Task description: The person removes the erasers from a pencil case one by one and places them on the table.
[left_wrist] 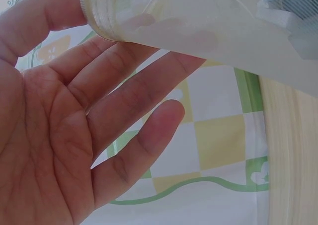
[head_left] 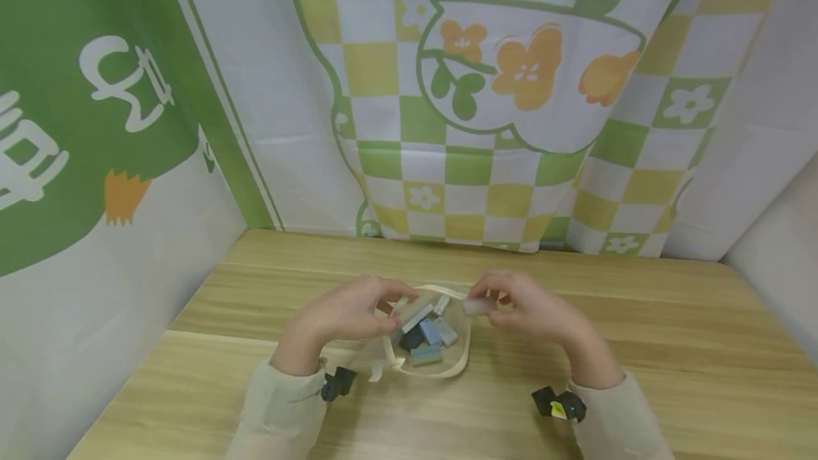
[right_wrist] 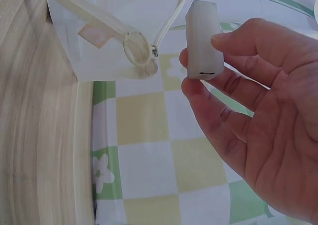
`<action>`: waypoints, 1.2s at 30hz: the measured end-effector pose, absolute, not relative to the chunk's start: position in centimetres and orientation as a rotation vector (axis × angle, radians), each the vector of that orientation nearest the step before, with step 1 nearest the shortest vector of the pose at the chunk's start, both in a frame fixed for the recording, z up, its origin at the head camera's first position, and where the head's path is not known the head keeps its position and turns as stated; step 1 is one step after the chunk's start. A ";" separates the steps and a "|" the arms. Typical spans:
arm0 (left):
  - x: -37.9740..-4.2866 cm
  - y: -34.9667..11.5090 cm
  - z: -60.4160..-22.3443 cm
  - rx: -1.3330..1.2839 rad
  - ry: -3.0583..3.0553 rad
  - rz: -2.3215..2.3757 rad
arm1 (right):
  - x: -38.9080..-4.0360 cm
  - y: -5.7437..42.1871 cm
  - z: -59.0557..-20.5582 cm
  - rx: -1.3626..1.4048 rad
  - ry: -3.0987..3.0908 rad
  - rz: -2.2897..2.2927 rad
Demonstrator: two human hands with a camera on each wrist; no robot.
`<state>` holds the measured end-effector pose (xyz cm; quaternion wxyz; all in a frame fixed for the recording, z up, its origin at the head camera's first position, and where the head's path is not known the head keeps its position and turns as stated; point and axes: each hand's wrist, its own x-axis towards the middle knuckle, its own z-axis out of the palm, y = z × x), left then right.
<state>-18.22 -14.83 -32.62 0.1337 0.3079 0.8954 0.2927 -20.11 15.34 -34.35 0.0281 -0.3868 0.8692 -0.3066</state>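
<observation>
A see-through zip pouch with a cream edge lies open-mouthed on the table, with several small blocks that look like erasers inside. Its left edge is pinched by my left hand; in the left wrist view the thumb meets the zip rim and some fingertips show through the film. At the pouch's right edge, my right hand holds a white eraser between thumb and fingers. Within the pouch are a blue eraser, a dark one, a striped one and pale ones.
The wooden table spreads around the pouch. Behind it hangs a checked, flowered cloth, with a green and white cloth at the left. A zip-pull ring sits on the pouch rim near my right hand.
</observation>
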 end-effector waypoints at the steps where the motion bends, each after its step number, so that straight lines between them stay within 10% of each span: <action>1: -18.2 -14.8 -32.6 0.891 2.594 0.853 | -20.1 15.4 -34.3 -1.188 2.684 -0.950; 36: -18.2 -15.0 -32.6 0.862 2.593 0.857 | -21.1 19.0 -34.4 -1.045 2.790 -1.068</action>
